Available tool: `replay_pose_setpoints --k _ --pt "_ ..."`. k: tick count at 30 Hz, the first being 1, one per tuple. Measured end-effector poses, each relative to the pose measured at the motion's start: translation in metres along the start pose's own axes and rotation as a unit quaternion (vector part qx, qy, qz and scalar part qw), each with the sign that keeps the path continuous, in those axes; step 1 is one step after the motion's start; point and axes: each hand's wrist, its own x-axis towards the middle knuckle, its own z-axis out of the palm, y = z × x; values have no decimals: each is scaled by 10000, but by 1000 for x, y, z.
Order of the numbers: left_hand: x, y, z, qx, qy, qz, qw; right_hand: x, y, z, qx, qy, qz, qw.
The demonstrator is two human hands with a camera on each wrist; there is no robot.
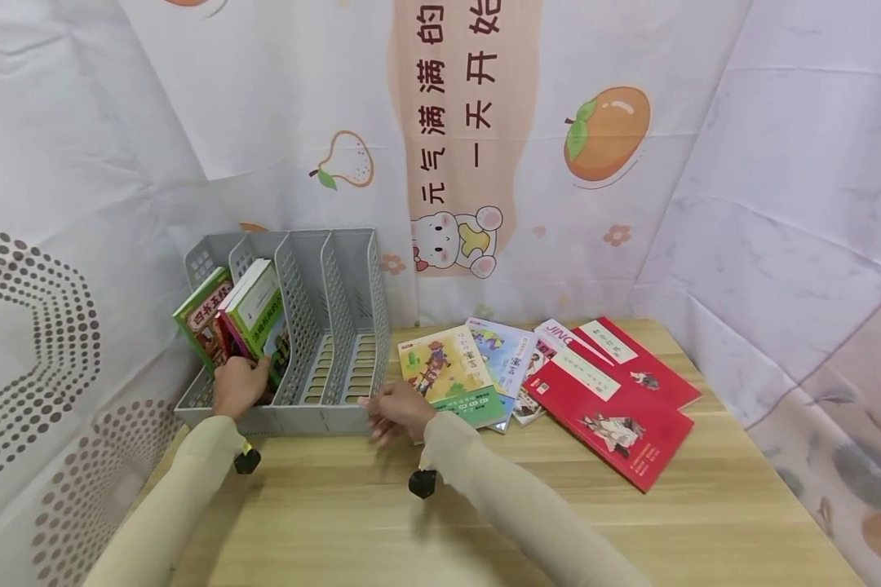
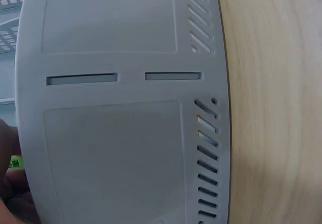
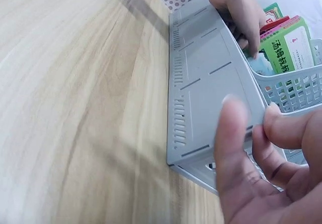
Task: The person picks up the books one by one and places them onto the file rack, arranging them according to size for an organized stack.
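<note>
A grey file organizer (image 1: 301, 420) with tall perforated dividers stands on the table at the left. My left hand (image 1: 241, 385) grips the lower edge of a green book (image 1: 263, 314) upright in one of its slots. In the right wrist view the left hand (image 3: 239, 12) reaches over the front wall beside that green book (image 3: 287, 50). Pink and red spines sit left of it, then a green-edged book (image 1: 209, 314) with a red cover. My right hand (image 1: 400, 410) is at the organizer's front right corner, fingers spread and loosely bent, with fingertips right at the rim (image 3: 251, 85).
Right of the organizer lie a yellow-and-green book (image 1: 448, 371), a blue book (image 1: 502, 359) and red booklets (image 1: 609, 408), overlapping in a fan. A printed curtain (image 1: 264, 106) hangs behind the wooden table (image 1: 352, 522). Two slots at the organizer's right hold no books.
</note>
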Motion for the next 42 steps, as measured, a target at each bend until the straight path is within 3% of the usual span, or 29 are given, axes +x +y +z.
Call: replay_pose_setpoints --k 6,9,13,16,19,23,30,33,40,42 --pt "-5 18 1 -365 -132 199 9990 -3 -1 -17 -802 153 -157 9965" --pt "-10 27 5 -286 139 462 9984 -4 -2 -26 -1343 245 -550 9891" --pt "-16 41 14 -374 692 1109 9907 -4 -4 -37 -2231 358 -1232 9663" --pt "-22 53 22 -612 766 1782 9791 -6 -7 -46 -2741 506 -1659 9459" --pt "-28 65 30 -764 522 2306 9686 -9 -10 -55 -2953 636 -2026 9315" --pt "-38 80 41 -735 148 2649 9614 -12 -11 -65 -3249 715 -2382 9125" --pt "-50 98 66 -418 42 3276 9439 -15 -3 -83 -4050 978 -2501 8740" --pt "-55 105 74 -338 -18 3444 9382 -17 1 -91 -4153 1082 -2489 8682" --pt "-69 125 93 -467 -225 3707 9273 -32 10 -121 -4105 1266 -2027 8800" --pt "-72 131 100 -456 -282 3760 9251 -37 15 -132 -4164 1376 -1919 8780"
